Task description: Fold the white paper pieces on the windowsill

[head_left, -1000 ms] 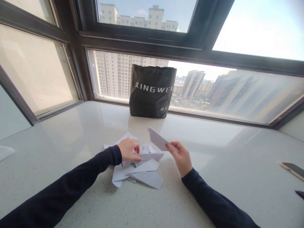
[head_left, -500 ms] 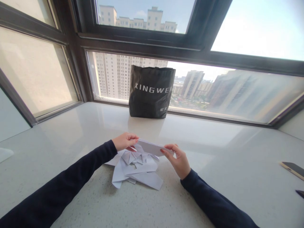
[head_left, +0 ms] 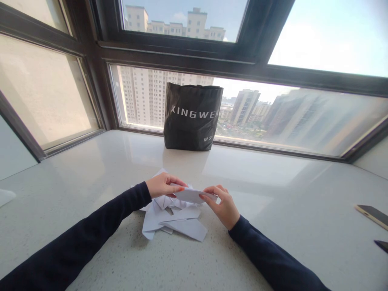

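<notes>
A folded sheet of white paper (head_left: 191, 195) is held level between both hands, just above the worktop. My left hand (head_left: 165, 185) pinches its left end, thumb on the near side and fingers behind. Its right end sits between the thumb and fingers of my right hand (head_left: 222, 204). Beneath and in front of it lies a loose pile of folded white papers (head_left: 184, 227), several pieces overlapping at odd angles. My left hand and the held paper hide the back part of this pile.
A black bag (head_left: 193, 121) with white lettering stands upright on the pale speckled counter (head_left: 121, 258), against the window. At the right edge lie a phone-like flat object (head_left: 372, 215) and a dark pointed item (head_left: 382, 245). A white object (head_left: 6, 197) shows at the left edge.
My left hand has slid right along the folded paper, closer to my right hand. The paper sits slightly lower and more level. A white paper corner now shows behind my left hand.
</notes>
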A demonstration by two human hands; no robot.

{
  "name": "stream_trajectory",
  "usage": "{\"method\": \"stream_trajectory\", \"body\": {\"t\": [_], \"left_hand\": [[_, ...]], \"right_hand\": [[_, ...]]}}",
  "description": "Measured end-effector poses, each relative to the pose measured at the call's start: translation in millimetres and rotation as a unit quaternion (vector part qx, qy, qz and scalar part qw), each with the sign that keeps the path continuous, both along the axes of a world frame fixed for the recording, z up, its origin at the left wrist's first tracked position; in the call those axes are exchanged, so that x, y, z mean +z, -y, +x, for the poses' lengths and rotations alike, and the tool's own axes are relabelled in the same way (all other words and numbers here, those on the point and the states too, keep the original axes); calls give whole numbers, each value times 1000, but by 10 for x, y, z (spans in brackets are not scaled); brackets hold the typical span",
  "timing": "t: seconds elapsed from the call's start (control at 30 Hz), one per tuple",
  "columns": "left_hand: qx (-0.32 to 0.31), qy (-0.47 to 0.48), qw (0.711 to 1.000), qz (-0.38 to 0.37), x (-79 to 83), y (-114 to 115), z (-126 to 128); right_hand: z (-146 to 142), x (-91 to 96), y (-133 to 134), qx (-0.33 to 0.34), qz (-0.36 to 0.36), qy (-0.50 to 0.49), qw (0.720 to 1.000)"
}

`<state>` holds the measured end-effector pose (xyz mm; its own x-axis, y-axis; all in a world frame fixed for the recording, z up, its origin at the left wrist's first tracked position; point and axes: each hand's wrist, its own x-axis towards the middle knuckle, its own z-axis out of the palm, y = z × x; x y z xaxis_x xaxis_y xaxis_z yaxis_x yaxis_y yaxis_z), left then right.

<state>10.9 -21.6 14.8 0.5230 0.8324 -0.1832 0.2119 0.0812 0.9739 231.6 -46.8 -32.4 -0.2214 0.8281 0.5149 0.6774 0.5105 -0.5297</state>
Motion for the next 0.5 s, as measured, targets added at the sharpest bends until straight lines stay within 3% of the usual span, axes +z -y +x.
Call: {"method": "stream_trajectory", "body": {"t": [0.5], "left_hand": [[-14,21,999,33,-101,-26,22]], "right_hand": [[-13,17,15,-17,-12,-13,1000]]}}
